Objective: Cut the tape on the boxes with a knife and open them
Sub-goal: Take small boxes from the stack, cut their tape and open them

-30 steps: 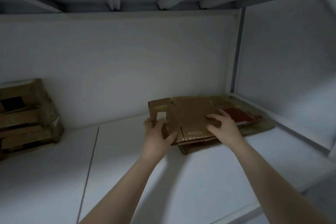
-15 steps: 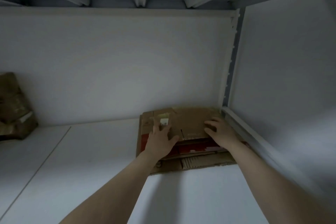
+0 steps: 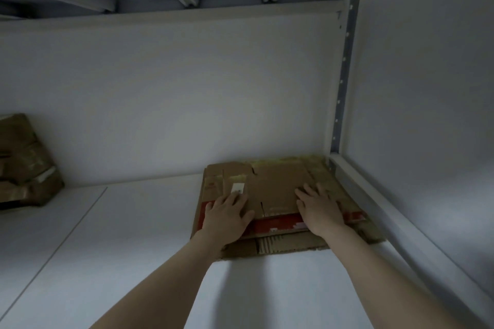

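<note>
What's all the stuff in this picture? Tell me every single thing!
flattened cardboard pile: one, brown with a red-printed layer, back right corner of the shelf
white label: one, white, on the pile's top sheet, left part
taped boxes: count unclear, brown, far left edge
shelf: one, white, under everything
upright post: one, grey with holes, right back corner
left hand: one, flat on the pile's left part
right hand: one, flat on the pile's right part

Dim, bluish, low contrast, soft all over. Faint forearm shadow on the shelf [image 3: 133, 248] just behind my left grip [image 3: 227, 215]. Fisheye bends frame edges; corners go dark.
</note>
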